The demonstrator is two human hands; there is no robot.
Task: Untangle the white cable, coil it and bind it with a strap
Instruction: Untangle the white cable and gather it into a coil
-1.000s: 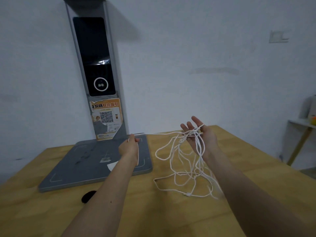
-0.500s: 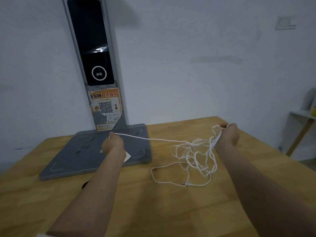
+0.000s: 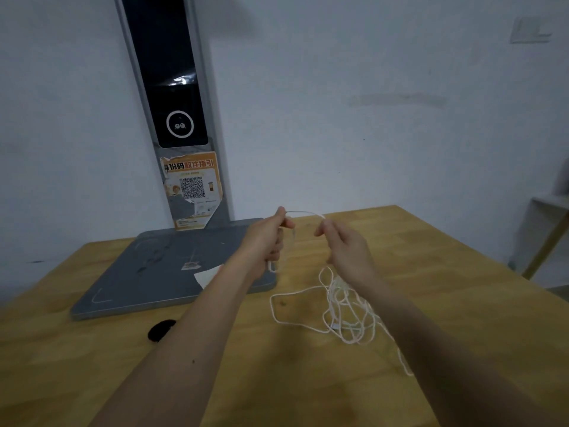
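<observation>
Here thin white cable (image 3: 345,315) lies in a loose tangle on wooden table (image 3: 308,380), one strand rising to both hands. Left hand (image 3: 264,238) grips it in curled fingers, right hand (image 3: 345,245) pinches it; short arc between. Bare wood right; grey base (image 3: 160,272) left, beyond.

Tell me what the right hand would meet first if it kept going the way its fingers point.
Probably the left hand: the right hand pinches the white cable with fingers aimed left and slightly away. Depth is unclear; it might pass by.
</observation>
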